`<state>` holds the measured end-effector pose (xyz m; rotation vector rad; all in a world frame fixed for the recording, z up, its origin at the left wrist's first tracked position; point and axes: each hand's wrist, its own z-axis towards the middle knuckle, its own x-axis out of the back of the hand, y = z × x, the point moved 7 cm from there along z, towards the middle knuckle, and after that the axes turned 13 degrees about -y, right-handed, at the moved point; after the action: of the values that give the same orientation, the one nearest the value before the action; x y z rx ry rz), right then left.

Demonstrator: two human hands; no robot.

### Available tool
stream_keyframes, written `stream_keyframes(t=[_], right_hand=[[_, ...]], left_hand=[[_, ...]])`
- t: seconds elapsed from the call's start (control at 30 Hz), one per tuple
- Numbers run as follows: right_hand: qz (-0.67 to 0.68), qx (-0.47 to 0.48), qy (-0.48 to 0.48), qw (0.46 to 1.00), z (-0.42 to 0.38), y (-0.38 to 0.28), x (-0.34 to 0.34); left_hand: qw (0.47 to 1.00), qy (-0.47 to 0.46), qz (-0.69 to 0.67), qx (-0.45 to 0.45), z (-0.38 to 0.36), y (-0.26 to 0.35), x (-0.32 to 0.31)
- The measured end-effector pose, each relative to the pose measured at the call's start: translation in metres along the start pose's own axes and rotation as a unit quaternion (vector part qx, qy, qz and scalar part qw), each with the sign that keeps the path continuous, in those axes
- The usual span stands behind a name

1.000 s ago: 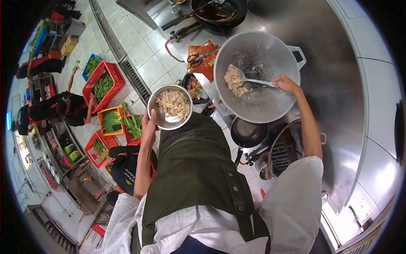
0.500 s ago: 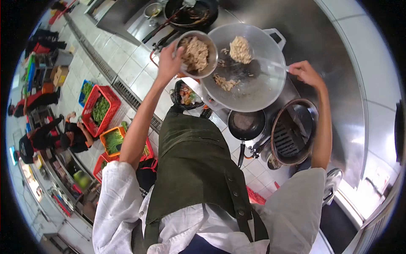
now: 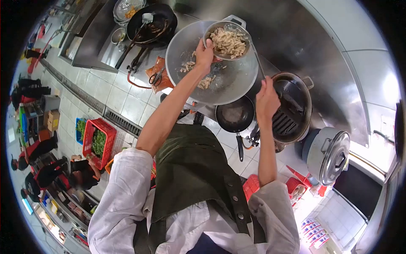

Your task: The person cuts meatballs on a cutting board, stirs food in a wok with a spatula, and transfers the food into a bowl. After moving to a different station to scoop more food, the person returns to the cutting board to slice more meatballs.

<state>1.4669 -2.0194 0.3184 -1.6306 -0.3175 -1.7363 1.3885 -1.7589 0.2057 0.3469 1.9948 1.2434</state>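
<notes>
My left hand (image 3: 204,55) grips the rim of a round metal bowl (image 3: 206,35) holding a heap of pale, cooked-looking strips (image 3: 229,42), perhaps shredded meat. The bowl is tilted above the far right side of a large grey pan (image 3: 237,86). Several loose strips (image 3: 206,81) lie on the pan's bottom. My right hand (image 3: 267,100) is closed round a long-handled cooking utensil (image 3: 258,62), whose thin handle runs up to the bowl's right edge. The utensil's head is hidden at the bowl, so its kind cannot be made out.
A black wok (image 3: 152,25) stands at the upper left. Below the big pan sits a small frying pan (image 3: 234,115). A brown pot (image 3: 307,108) and a lidded pot (image 3: 325,156) stand at right. Vegetable crates (image 3: 111,131) and several people (image 3: 44,173) are at left.
The bowl has moved right from the pan's left edge to over its far right. My right hand has come inward, and the food-laden utensil head has gone from over the pan to the bowl.
</notes>
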Motion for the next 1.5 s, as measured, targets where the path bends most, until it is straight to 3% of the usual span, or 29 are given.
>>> stream_keyframes(t=[0.13,0.23,0.47,0.53,0.63,0.73,0.83,0.97,1.03,1.07,1.13,1.2,1.27,1.4,1.47,1.5], right_hand=[[0.036,-0.001,0.049,0.998,-0.027,0.014,-0.030],[0.048,-0.006,-0.004,0.999,-0.032,0.008,-0.039],[0.097,0.025,0.004,0.995,-0.036,-0.001,-0.067],[0.126,0.018,-0.009,0.992,-0.041,-0.001,-0.075],[0.072,-0.017,-0.109,0.991,-0.040,-0.012,-0.082],[0.126,0.036,-0.029,0.991,-0.046,-0.008,-0.089],[0.094,0.038,-0.083,0.991,-0.035,-0.007,-0.079],[0.076,0.020,-0.081,0.994,0.021,0.017,-0.030],[-0.046,0.005,-0.188,0.981,0.072,0.015,0.007],[-0.138,0.005,-0.235,0.962,0.099,0.014,0.017],[-0.253,0.097,-0.276,0.922,0.145,0.006,0.017],[-0.403,0.150,-0.310,0.848,0.169,-0.035,0.009],[-0.451,0.168,-0.315,0.818,0.183,-0.060,-0.020],[-0.514,0.104,-0.466,0.713,0.195,-0.070,-0.118],[-0.515,0.143,-0.500,0.681,0.182,-0.080,-0.154],[-0.484,0.182,-0.492,0.700,0.181,-0.094,-0.153]], left_hand=[[1.000,0.012,-0.013,-0.001,-0.008,-0.002,0.002],[1.000,0.001,-0.020,-0.004,-0.019,0.004,0.002],[0.999,0.028,0.018,0.012,-0.030,0.008,0.037],[0.999,0.033,0.016,0.019,-0.031,0.005,0.048],[0.998,0.044,0.018,0.037,-0.044,0.005,0.058],[0.997,0.061,0.032,0.029,-0.044,-0.002,0.078],[0.997,0.071,0.041,0.003,-0.045,-0.001,0.089],[0.992,0.106,0.065,-0.015,-0.060,0.010,0.118],[0.986,0.120,0.109,-0.029,-0.077,0.032,0.130],[0.981,0.125,0.143,-0.037,-0.087,0.047,0.133],[0.976,0.131,0.171,-0.035,-0.104,0.056,0.151],[0.972,0.111,0.194,-0.069,-0.116,0.063,0.170],[0.978,0.116,0.169,-0.043,-0.153,0.092,0.158],[0.979,0.141,0.143,-0.031,-0.192,0.096,0.177],[0.978,0.156,0.142,-0.006,-0.208,0.083,0.201],[0.975,0.174,0.135,-0.012,-0.216,0.085,0.206]])
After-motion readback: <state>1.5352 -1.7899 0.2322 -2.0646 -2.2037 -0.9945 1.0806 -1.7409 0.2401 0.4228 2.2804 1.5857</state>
